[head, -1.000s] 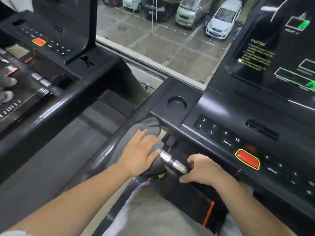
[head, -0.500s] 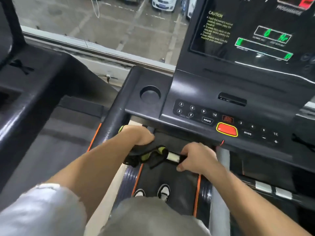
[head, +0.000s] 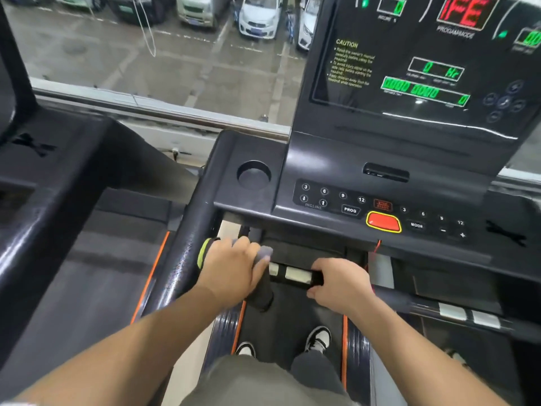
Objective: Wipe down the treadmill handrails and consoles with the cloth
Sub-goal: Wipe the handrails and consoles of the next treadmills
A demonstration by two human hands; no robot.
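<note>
Gym window (head: 175, 68) at back, treadmill console (head: 380, 159) below it, left hand (head: 231, 268) curled around grey cloth (head: 263, 254) on front handrail (head: 295, 274), right hand (head: 341, 285) gripping same bar, cloth bunched, mostly hidden under fingers

Stop button (head: 383, 222) red, yellow rim. Console (head: 336, 159) around it black, white key labels. Above it: digits (head: 424, 90) green, letters (head: 465, 11) red, caution text (head: 351, 64) yellow. Below-left of it: cloth (head: 263, 254) grey, handrail (head: 317, 278) black, silver plates (head: 297, 273), lime band (head: 202, 253).
</note>
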